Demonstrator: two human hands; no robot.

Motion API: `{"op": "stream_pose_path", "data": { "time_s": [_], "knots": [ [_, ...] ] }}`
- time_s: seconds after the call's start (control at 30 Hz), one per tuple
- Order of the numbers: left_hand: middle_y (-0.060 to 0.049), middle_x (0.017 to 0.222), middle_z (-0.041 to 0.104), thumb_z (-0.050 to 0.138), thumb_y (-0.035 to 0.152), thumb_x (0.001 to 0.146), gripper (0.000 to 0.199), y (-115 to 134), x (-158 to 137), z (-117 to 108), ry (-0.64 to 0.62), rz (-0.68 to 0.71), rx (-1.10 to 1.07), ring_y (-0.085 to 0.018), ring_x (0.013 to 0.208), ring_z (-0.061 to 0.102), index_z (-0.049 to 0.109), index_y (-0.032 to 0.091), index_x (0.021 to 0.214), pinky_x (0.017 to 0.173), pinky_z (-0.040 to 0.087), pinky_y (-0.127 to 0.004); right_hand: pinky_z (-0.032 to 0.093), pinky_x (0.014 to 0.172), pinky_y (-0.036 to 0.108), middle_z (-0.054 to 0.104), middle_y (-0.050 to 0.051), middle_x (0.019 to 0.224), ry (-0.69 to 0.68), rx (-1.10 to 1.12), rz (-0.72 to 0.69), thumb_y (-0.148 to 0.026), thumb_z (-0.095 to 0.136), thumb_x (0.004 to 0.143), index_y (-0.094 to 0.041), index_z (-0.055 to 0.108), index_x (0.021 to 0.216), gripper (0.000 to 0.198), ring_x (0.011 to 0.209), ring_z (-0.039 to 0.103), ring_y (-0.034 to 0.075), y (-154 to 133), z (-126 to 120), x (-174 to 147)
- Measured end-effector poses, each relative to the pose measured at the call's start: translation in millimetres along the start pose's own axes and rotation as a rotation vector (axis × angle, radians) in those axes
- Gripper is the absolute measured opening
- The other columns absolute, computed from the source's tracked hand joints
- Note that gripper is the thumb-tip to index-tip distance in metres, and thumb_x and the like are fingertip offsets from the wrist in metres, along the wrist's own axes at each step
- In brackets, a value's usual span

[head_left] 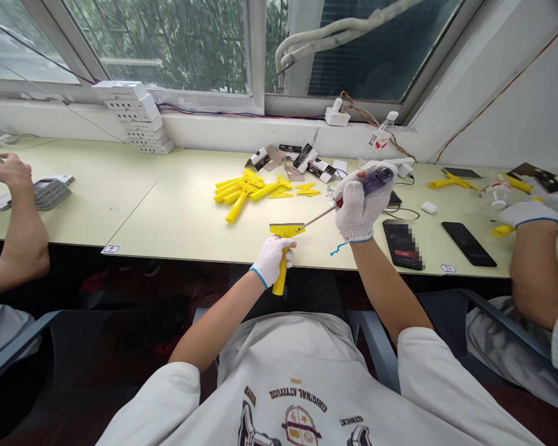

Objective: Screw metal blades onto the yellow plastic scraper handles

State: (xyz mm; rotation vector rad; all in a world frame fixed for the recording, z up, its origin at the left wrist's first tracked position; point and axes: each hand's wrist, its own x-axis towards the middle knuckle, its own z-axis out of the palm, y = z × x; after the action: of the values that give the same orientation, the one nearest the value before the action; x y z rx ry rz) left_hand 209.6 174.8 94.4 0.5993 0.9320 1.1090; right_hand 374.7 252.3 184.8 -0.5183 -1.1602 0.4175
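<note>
My left hand [273, 257], in a white knit glove, is closed around the handle of a yellow scraper [279, 284] at the table's front edge. The scraper's wide head points away from me and has a dark strip along its top. My right hand [357, 207], gloved too, grips the dark, see-through handle of a screwdriver [320, 217]. Its shaft slants down to the left, and the tip is at the right end of the scraper head. Beyond my left hand lies a pile of yellow scrapers [242, 187], with small flat yellow pieces [307, 189] beside it.
Black-and-white packets [307, 160] lie behind the pile. A plastic bottle [381, 137], phones [403, 243] and a white earbud case [428, 207] are to the right. White boxes [139, 118] are stacked by the window. Co-workers' arms [16, 210] reach in on both sides.
</note>
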Motion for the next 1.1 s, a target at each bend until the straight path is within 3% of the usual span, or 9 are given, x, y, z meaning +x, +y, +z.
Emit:
{"op": "stream_pose_path", "data": {
  "time_s": [0.33, 0.5, 0.67, 0.83, 1.0, 1.1],
  "knots": [
    [0.001, 0.087, 0.062, 0.075, 0.017, 0.072, 0.039, -0.1, -1.1, 0.2, -0.007, 0.004, -0.004, -0.006, 0.051, 0.044, 0.06, 0.02, 0.107, 0.042, 0.037, -0.021, 0.045, 0.051, 0.026, 0.047, -0.007, 0.07, -0.097, -0.001, -0.042, -0.06, 0.074, 0.098, -0.032, 0.048, 0.107, 0.039, 0.052, 0.056, 0.013, -3.4, -1.1, -7.0],
    [0.001, 0.086, 0.062, 0.076, 0.017, 0.07, 0.038, -0.8, 1.0, -0.4, 0.004, 0.004, 0.0, -0.006, 0.05, 0.044, 0.06, 0.02, 0.104, 0.041, 0.037, -0.021, 0.05, 0.051, 0.031, 0.054, -0.004, 0.081, -0.083, 0.004, 0.007, -0.062, 0.083, 0.088, -0.031, 0.048, 0.104, 0.049, 0.053, 0.053, 0.013, -1.9, -3.3, -13.2],
    [0.001, 0.085, 0.062, 0.076, 0.017, 0.069, 0.035, -0.9, 3.6, -0.5, 0.026, -0.002, -0.001, -0.006, 0.049, 0.044, 0.06, 0.019, 0.101, 0.04, 0.037, -0.022, 0.044, 0.048, 0.029, 0.051, -0.006, 0.07, -0.157, 0.021, -0.054, -0.067, 0.079, 0.09, -0.031, 0.049, 0.104, 0.049, 0.048, 0.048, 0.013, 3.7, -6.2, -15.4],
    [0.001, 0.086, 0.062, 0.075, 0.016, 0.071, 0.036, 0.4, 1.7, 0.2, 0.026, -0.007, -0.022, -0.006, 0.05, 0.043, 0.06, 0.02, 0.104, 0.041, 0.037, -0.021, 0.045, 0.049, 0.029, 0.064, -0.003, 0.082, -0.156, 0.023, 0.049, -0.078, 0.081, 0.081, -0.037, 0.054, 0.121, 0.064, 0.054, 0.053, 0.014, 2.4, -9.4, -14.4],
    [0.001, 0.087, 0.062, 0.076, 0.016, 0.07, 0.037, -0.2, 1.6, -0.6, 0.032, -0.002, -0.033, -0.006, 0.05, 0.042, 0.058, 0.021, 0.102, 0.041, 0.037, -0.021, 0.054, 0.053, 0.032, 0.071, 0.0, 0.098, -0.238, -0.012, 0.18, -0.057, 0.095, 0.074, -0.038, 0.06, 0.111, 0.054, 0.073, 0.069, 0.019, -19.2, -18.1, -6.1],
    [0.001, 0.087, 0.061, 0.075, 0.017, 0.069, 0.037, -1.1, 2.2, -2.3, 0.036, 0.004, -0.03, -0.006, 0.051, 0.042, 0.057, 0.021, 0.101, 0.042, 0.036, -0.021, 0.06, 0.058, 0.036, 0.075, 0.0, 0.101, -0.4, -0.041, 0.156, -0.039, 0.097, 0.073, -0.035, 0.071, 0.106, 0.042, 0.076, 0.075, 0.021, -45.3, -27.4, 1.6]
  ]
}}
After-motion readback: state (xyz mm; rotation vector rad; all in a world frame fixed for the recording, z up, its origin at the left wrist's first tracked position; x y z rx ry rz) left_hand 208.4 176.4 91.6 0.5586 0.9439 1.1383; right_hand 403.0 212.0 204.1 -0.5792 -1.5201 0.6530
